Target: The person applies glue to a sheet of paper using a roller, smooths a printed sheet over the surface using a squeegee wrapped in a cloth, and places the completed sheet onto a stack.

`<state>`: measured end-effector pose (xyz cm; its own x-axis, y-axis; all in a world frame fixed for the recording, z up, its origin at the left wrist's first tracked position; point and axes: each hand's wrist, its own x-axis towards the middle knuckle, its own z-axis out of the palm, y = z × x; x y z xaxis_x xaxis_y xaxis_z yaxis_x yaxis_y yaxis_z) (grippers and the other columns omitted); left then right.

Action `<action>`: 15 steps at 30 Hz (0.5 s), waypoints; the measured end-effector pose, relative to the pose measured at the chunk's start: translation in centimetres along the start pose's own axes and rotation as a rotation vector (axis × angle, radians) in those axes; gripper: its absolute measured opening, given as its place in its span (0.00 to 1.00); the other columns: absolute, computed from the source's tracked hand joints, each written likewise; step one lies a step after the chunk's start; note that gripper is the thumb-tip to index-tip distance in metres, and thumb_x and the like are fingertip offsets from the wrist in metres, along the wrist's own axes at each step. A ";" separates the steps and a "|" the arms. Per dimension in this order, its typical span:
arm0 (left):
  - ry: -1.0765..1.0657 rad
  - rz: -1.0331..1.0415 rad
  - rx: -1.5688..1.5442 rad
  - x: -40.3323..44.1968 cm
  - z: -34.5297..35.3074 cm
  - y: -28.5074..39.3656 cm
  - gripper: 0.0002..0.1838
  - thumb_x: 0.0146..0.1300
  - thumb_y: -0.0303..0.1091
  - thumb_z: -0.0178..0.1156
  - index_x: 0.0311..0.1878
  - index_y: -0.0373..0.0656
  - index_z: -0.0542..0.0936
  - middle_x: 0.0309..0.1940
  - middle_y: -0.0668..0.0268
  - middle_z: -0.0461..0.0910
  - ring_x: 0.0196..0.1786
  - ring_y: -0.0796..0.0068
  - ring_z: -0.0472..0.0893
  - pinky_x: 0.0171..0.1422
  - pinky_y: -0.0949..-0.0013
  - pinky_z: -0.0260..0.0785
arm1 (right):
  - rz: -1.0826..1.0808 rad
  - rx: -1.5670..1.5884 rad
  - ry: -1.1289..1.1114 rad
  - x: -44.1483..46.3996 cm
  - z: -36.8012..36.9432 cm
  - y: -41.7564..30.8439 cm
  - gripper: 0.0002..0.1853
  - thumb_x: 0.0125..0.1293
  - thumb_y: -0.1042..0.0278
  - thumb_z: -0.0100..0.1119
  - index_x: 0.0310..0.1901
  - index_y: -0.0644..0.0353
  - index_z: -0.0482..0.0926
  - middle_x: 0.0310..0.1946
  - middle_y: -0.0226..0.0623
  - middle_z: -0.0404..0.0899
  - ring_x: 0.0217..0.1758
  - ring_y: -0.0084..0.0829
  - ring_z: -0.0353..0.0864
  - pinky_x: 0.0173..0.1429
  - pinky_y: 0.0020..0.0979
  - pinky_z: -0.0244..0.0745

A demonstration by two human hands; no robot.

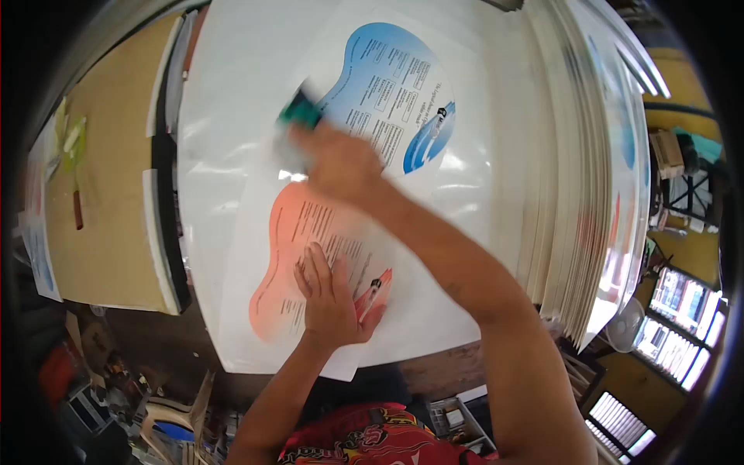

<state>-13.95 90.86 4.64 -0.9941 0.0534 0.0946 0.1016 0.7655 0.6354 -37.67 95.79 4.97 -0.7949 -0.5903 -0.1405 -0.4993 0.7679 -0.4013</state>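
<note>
A printed sheet (pixel 256 232) lies on a white glossy surface, bearing a blue curved shape (pixel 387 85) at the far end and a red one (pixel 283 225) nearer me. My left hand (pixel 333 302) rests flat on the red print, fingers outstretched. Farther out, my right hand (pixel 341 163) grips a green and dark hand tool (pixel 301 110) over the sheet's left side, between the two shapes. Motion blurs the tool, so its exact kind and whether it touches the sheet cannot be made out.
A thick stack of large sheets (pixel 566 186) stands along the right. On the left is a tan board (pixel 116 155) with a brown-handled tool (pixel 77 209) on it. A plastic chair (pixel 167 422) and clutter are at lower left; a barred window (pixel 682 325) is at right.
</note>
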 end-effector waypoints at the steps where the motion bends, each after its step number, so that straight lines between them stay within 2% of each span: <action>1: 0.128 0.023 -0.075 -0.2 -0.1 -0.3 0.54 0.58 0.59 0.63 0.72 0.22 0.54 0.73 0.24 0.49 0.76 0.21 0.49 0.71 0.21 0.36 | -0.136 0.030 -0.110 -2.4 0.1 -2.5 0.35 0.53 0.63 0.66 0.67 0.40 0.75 0.52 0.40 0.78 0.49 0.43 0.84 0.52 0.44 0.81; 2: 0.139 0.021 -0.148 -0.5 -0.3 -0.6 0.57 0.58 0.59 0.64 0.74 0.22 0.51 0.74 0.24 0.44 0.77 0.21 0.43 0.72 0.22 0.30 | -0.178 0.130 -0.196 -4.5 -1.1 -4.0 0.34 0.51 0.64 0.67 0.65 0.43 0.77 0.51 0.43 0.81 0.49 0.44 0.84 0.52 0.42 0.81; 4: 0.129 0.038 -0.226 -1.0 -0.8 -0.8 0.58 0.57 0.59 0.65 0.75 0.23 0.50 0.75 0.24 0.43 0.78 0.22 0.40 0.72 0.22 0.28 | -0.245 0.340 -0.069 -7.4 0.8 -3.0 0.31 0.51 0.65 0.67 0.61 0.48 0.80 0.50 0.46 0.83 0.51 0.44 0.83 0.52 0.41 0.81; 5: 0.124 0.047 -0.267 -1.2 -1.4 -0.9 0.59 0.57 0.59 0.66 0.75 0.23 0.50 0.75 0.24 0.42 0.79 0.23 0.38 0.72 0.22 0.27 | -0.130 0.334 -0.075 -9.2 -0.4 -3.6 0.30 0.51 0.66 0.67 0.61 0.50 0.80 0.49 0.47 0.84 0.52 0.44 0.83 0.54 0.41 0.80; 6: 0.142 0.080 -0.219 -1.3 -2.8 -0.7 0.59 0.56 0.57 0.67 0.77 0.24 0.49 0.76 0.26 0.41 0.80 0.26 0.39 0.74 0.24 0.30 | -0.012 0.327 -0.081 -11.3 -1.4 -4.3 0.29 0.52 0.67 0.66 0.60 0.52 0.81 0.48 0.48 0.84 0.53 0.44 0.83 0.56 0.41 0.79; 8: 0.096 0.041 -0.163 -3.5 -6.2 -1.0 0.57 0.56 0.53 0.67 0.77 0.27 0.48 0.78 0.30 0.42 0.80 0.28 0.41 0.76 0.28 0.30 | 0.002 0.282 -0.098 -16.2 0.0 -5.5 0.31 0.53 0.65 0.65 0.63 0.46 0.79 0.48 0.46 0.84 0.47 0.49 0.84 0.51 0.44 0.79; 9: 0.077 0.017 -0.141 -4.7 -7.5 -1.4 0.57 0.56 0.51 0.67 0.78 0.28 0.47 0.78 0.32 0.43 0.80 0.29 0.42 0.78 0.29 0.29 | -0.074 0.290 -0.031 -19.4 3.1 -5.9 0.34 0.53 0.63 0.66 0.66 0.45 0.76 0.54 0.45 0.82 0.51 0.49 0.83 0.52 0.45 0.79; 10: 0.039 0.005 -0.097 -6.5 -8.8 -2.3 0.55 0.59 0.51 0.65 0.78 0.27 0.47 0.79 0.34 0.42 0.81 0.31 0.43 0.79 0.32 0.30 | -0.033 0.263 -0.125 -21.7 3.6 -8.7 0.36 0.53 0.61 0.68 0.68 0.46 0.74 0.53 0.43 0.80 0.50 0.47 0.83 0.50 0.47 0.79; 11: -0.024 0.010 -0.058 -8.0 -9.4 -3.8 0.55 0.60 0.52 0.64 0.78 0.27 0.46 0.79 0.33 0.42 0.81 0.31 0.43 0.79 0.32 0.30 | 0.021 0.194 -0.137 -23.4 4.3 -11.5 0.39 0.51 0.60 0.71 0.69 0.48 0.72 0.44 0.41 0.79 0.46 0.45 0.83 0.46 0.44 0.79; 13: -0.152 -0.002 0.025 -10.6 -9.9 -6.9 0.55 0.62 0.54 0.61 0.78 0.26 0.46 0.79 0.33 0.42 0.81 0.32 0.43 0.79 0.32 0.29 | 0.001 0.120 0.073 -24.4 6.6 -15.0 0.39 0.49 0.60 0.72 0.67 0.49 0.73 0.39 0.39 0.75 0.43 0.42 0.83 0.42 0.42 0.79; 15: -0.218 0.086 0.066 -10.8 -11.3 -8.5 0.55 0.64 0.60 0.57 0.77 0.24 0.47 0.78 0.33 0.44 0.81 0.32 0.44 0.81 0.35 0.32 | -0.029 0.091 0.124 -23.4 8.1 -16.5 0.38 0.47 0.62 0.72 0.65 0.49 0.74 0.39 0.38 0.75 0.42 0.41 0.83 0.42 0.41 0.79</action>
<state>-3.62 76.53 6.85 -0.9674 0.2518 -0.0261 0.1905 0.7920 0.5800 -8.05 94.88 7.54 -0.8198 -0.5724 -0.0171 -0.4938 0.7217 -0.4851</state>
